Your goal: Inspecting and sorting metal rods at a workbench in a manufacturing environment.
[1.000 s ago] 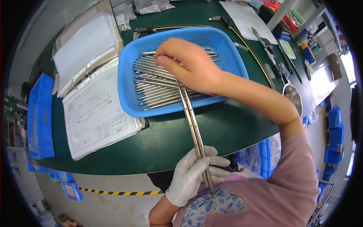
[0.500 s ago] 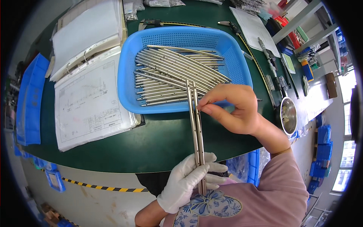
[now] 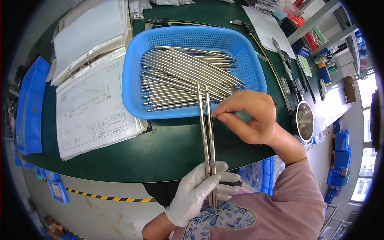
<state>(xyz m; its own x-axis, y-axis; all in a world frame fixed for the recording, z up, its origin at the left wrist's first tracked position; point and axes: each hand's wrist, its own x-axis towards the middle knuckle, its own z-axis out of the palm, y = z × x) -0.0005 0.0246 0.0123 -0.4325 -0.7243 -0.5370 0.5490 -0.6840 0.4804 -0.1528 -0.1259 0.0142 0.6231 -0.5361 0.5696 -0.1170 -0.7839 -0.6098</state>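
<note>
My left hand (image 3: 197, 187), in a white glove, is closed round the lower part of two slim metal rods (image 3: 207, 136). They stand side by side, slightly apart at the top, with small holes along their lengths. My bare right hand (image 3: 250, 118) pinches a thin dark pin (image 3: 220, 115) between thumb and forefinger. The pin's tip is at the side of the right-hand rod, by one of its holes; whether it is inside I cannot tell. Beyond the rods' upper ends sits a blue perforated basket (image 3: 134, 76), holding a pile of similar metal rods (image 3: 180, 74).
An open ring binder (image 3: 94, 108) with a technical drawing lies left of the basket, and a blue bin (image 3: 31, 106) is farther left. Calipers (image 3: 250, 30) and a micrometer (image 3: 286, 60) lie at the right. A metal bowl (image 3: 305, 122) stands near the table's right edge.
My right hand has moved slightly down and right along the right-hand rod, and more of the pin shows. The left hand keeps its hold on the two rods.
</note>
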